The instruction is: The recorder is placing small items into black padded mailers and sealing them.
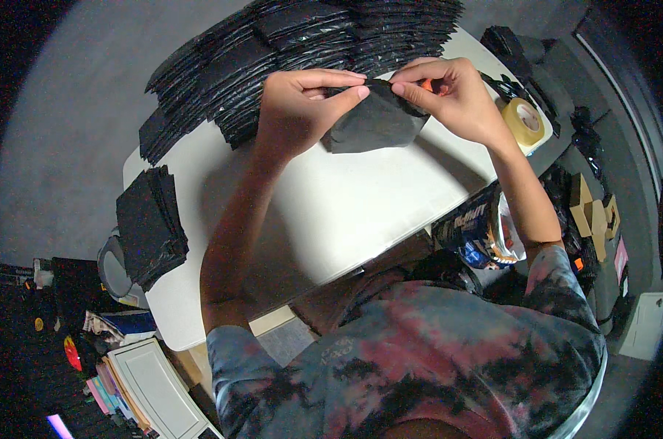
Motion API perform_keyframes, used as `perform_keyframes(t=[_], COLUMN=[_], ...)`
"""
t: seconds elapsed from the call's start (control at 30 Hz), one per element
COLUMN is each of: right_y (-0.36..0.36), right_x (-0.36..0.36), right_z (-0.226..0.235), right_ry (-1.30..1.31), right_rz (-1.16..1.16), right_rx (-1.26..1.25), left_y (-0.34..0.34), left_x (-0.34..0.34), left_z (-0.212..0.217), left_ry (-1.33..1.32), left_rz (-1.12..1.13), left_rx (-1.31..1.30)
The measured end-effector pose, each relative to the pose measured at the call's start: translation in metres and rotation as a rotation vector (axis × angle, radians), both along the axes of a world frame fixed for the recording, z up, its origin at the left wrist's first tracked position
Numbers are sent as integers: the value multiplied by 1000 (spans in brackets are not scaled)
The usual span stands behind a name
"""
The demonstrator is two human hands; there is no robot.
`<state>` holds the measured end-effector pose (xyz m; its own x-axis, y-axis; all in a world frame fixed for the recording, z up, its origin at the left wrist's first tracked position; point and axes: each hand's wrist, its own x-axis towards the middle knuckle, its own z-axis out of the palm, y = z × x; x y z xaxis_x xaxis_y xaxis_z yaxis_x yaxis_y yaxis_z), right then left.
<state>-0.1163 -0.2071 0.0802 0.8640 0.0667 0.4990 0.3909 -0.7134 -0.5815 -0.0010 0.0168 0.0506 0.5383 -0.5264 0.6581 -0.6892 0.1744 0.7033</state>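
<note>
Between my two hands hangs a dark grey-black plastic bag (379, 124), its lower edge just over the white table (331, 197). My left hand (302, 106) pinches the bag's top edge from the left, thumb against fingertips. From the other side my right hand (452, 95) grips the same edge, also with thumb and fingers closed. Something small and orange (428, 86) shows by the right palm, partly hidden by the fingers; I cannot make out what it is. Long rows of stacked black plastic bags (302, 51) lie right behind my hands.
A smaller pile of black bags (152, 227) lies at the table's left end. A roll of yellowish tape (523, 121) sits at the right corner. Below the right edge stands an open printed sack (485, 230). A grey sofa (602, 139) holds cardboard pieces (591, 208).
</note>
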Motion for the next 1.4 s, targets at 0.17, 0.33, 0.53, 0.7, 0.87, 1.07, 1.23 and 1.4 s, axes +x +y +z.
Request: perform_keyframes(t=[0.17,0.33,0.53,0.7,0.87,1.07,1.23,1.4], right_y=[-2,7,9,5,16,2,-10,-5], right_x=[1,-2,-1,1,-2,-1,1,-2], right_z=[0,6,8,16,27,33,40,43], right_ry=[-41,69,12,75,166,-71,-153,-84], right_rz=[-26,-116,-30,21,-39,-40,-98,-114], right_rx=[-36,13,-10,42,-59,-143,-220,-135], left_y=[-3,2,0,0,-4,-9,-7,-11], left_x=[0,-2,-4,-4,2,3,7,14], left_z=[-2,2,7,7,-3,0,-1,-22], left_ry=[14,92,115,118,226,140,218,287], left_rz=[-19,48,69,70,-128,-158,-166,-313], left_rx=[37,68,46,47,-190,-149,-130,29])
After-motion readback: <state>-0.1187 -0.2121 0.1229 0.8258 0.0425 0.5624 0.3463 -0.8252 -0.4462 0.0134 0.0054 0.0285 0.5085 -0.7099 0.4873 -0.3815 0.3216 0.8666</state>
